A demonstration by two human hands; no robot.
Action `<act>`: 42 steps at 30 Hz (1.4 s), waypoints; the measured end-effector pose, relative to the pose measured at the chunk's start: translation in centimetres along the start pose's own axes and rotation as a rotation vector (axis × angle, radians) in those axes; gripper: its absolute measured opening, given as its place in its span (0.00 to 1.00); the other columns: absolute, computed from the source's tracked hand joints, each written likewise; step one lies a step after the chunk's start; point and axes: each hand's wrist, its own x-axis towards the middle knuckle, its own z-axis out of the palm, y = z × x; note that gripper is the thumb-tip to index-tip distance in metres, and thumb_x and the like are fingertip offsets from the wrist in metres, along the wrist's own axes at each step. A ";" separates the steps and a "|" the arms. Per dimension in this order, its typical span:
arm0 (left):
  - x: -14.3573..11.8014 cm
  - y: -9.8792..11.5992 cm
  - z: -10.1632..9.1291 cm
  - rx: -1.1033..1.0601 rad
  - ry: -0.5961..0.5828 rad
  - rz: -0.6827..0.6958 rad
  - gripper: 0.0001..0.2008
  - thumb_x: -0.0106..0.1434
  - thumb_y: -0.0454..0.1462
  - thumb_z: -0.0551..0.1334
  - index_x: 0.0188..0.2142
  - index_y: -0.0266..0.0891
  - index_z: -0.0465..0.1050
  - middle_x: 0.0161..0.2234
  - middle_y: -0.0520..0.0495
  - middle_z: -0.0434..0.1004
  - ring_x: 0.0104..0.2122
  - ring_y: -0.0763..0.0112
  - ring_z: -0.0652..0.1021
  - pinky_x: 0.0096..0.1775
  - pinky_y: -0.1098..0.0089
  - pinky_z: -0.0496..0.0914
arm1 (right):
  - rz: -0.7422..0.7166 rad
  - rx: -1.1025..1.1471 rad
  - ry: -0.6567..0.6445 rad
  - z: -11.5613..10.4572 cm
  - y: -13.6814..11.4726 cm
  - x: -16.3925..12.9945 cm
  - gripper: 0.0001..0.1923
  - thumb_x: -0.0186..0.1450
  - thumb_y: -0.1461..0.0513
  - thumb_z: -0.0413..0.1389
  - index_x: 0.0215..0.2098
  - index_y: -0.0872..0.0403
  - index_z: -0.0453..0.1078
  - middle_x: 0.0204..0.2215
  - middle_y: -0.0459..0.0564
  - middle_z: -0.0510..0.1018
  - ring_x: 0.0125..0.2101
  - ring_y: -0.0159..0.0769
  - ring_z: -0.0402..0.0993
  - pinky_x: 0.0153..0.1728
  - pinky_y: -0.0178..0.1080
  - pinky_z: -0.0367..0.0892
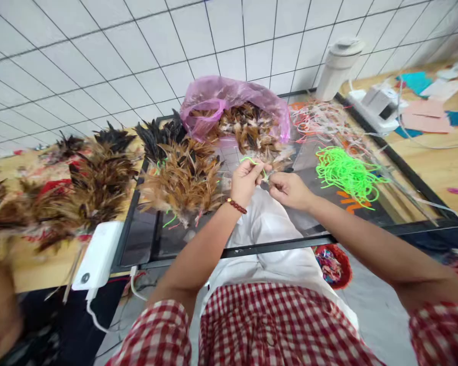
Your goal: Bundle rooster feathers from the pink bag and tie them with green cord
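Observation:
Over the middle of the dark glass table [305, 168], my two hands meet almost touching. My left hand [246, 179], with a beaded bracelet on the wrist, pinches a bright green cord [249, 159] whose end sticks up past the fingers. Beside it, my right hand [289, 191] is closed, fingertips drawn together close to the cord; what they grip is too small to make out. A pile of brown feathers [187, 178] lies left of my hands. Behind them a pink plastic bag [236, 89] spills more brown feathers [248, 124]. Rightward lies a heap of green cords [345, 173].
White and orange strands [320, 122] lie by a white cylindrical container [338, 68] at the back. A white power bank [99, 254] sits at the left frame edge. More feather bundles [103, 178] cover the left table; a person's arm [0, 305] shows there. A red basket [343, 267] stands below.

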 end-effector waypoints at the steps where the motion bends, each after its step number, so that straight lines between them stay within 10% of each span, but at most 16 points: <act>1: 0.1 0.0 -0.1 0.006 0.011 -0.019 0.14 0.59 0.41 0.72 0.29 0.38 0.70 0.21 0.55 0.77 0.15 0.84 0.64 0.20 0.80 0.56 | -0.008 -0.021 -0.015 0.0 0.0 0.0 0.06 0.59 0.61 0.49 0.25 0.50 0.57 0.22 0.46 0.66 0.26 0.34 0.63 0.32 0.38 0.55; 15: 0.5 0.2 -0.5 -0.040 0.127 -0.054 0.13 0.56 0.38 0.73 0.27 0.38 0.70 0.15 0.57 0.68 0.16 0.83 0.63 0.20 0.79 0.55 | -0.041 0.112 -0.059 -0.2 0.1 -0.3 0.09 0.59 0.62 0.50 0.22 0.50 0.56 0.20 0.43 0.63 0.24 0.32 0.59 0.30 0.37 0.54; 24: 1.0 2.2 -1.5 0.029 0.422 0.160 0.14 0.55 0.38 0.74 0.33 0.39 0.70 0.24 0.58 0.72 0.21 0.83 0.71 0.24 0.79 0.64 | 0.319 0.798 0.322 -0.8 0.7 0.4 0.07 0.61 0.58 0.55 0.26 0.50 0.64 0.24 0.45 0.74 0.26 0.34 0.68 0.33 0.39 0.64; 32: -1.0 2.6 0.2 0.228 -0.034 -0.356 0.31 0.61 0.61 0.64 0.26 0.33 0.76 0.21 0.47 0.76 0.20 0.77 0.75 0.24 0.75 0.67 | -0.059 0.201 0.397 -1.9 0.2 0.0 0.10 0.65 0.63 0.54 0.26 0.50 0.61 0.26 0.46 0.68 0.30 0.36 0.65 0.35 0.40 0.61; 42: -0.6 0.4 -0.1 0.197 -0.062 -0.229 0.19 0.49 0.46 0.78 0.24 0.35 0.74 0.21 0.52 0.76 0.21 0.80 0.75 0.25 0.78 0.68 | -0.266 -0.115 0.265 -1.0 0.7 -0.1 0.07 0.63 0.66 0.53 0.29 0.50 0.63 0.28 0.47 0.70 0.30 0.36 0.67 0.34 0.39 0.62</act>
